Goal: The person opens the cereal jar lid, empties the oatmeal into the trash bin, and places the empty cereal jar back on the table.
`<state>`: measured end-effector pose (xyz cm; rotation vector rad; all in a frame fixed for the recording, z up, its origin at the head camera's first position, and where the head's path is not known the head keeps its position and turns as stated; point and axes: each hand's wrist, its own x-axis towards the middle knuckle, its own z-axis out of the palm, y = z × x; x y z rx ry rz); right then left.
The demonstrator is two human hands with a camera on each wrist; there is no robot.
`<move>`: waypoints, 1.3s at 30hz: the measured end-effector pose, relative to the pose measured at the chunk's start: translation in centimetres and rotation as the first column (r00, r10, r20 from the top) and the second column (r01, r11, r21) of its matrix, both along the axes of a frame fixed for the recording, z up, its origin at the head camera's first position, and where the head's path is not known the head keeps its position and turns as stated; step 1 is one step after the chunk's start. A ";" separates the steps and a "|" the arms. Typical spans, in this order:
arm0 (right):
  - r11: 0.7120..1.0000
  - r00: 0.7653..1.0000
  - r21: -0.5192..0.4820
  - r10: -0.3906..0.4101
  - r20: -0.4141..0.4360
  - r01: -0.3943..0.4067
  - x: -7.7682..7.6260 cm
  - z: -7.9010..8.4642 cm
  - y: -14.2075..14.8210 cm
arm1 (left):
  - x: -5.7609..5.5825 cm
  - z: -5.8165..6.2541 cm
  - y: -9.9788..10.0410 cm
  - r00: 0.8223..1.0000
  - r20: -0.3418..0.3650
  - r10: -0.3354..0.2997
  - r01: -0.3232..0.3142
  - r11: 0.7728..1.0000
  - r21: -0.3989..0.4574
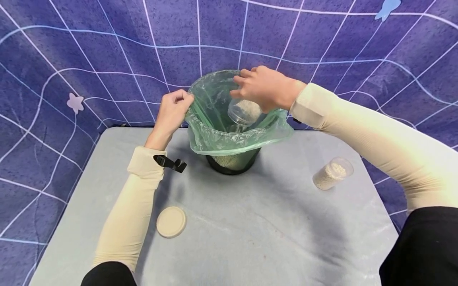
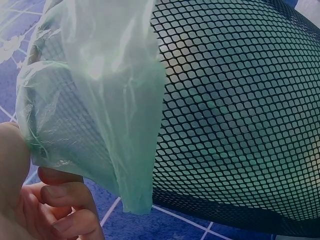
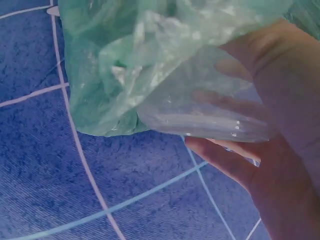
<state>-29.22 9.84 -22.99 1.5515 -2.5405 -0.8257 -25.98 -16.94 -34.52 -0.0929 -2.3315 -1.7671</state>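
Note:
A black mesh waste bin (image 1: 232,163) is lined with a thin green plastic bag (image 1: 214,141), folded out over its rim. My left hand (image 1: 174,109) pinches the bag's edge at the left of the rim; in the left wrist view thumb and forefinger meet on the film, the other fingers curled below. My right hand (image 1: 262,89) grips a clear plastic jar (image 1: 244,112), tilted over the bin's mouth, with whitish flakes or grains inside. Close up in the right wrist view, fingers and thumb wrap the see-through jar (image 3: 200,112), and the bag partly covers it.
A second clear jar (image 1: 332,172), partly filled with whitish flakes, stands on the right of the grey table (image 1: 243,230). One round cream lid (image 1: 171,222) lies at front left. Behind the bin hangs a blue cloth (image 1: 143,59) with a line grid.

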 end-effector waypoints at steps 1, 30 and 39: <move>1.000 1.000 0.007 0.004 -0.003 -0.004 0.1 0.0 -0.1 | 0.0 0.0 0.0 1.000 -0.001 -0.001 0.001 1.000 0.000; 0.996 0.995 0.072 0.052 -0.085 -0.046 0.7 0.9 -0.7 | -0.2 0.0 0.1 1.000 -0.007 0.006 -0.006 1.000 -0.006; 0.990 0.980 0.091 0.119 -0.161 -0.105 0.7 0.6 -1.0 | -0.4 -0.2 0.0 1.000 -0.013 0.005 -0.005 1.000 0.004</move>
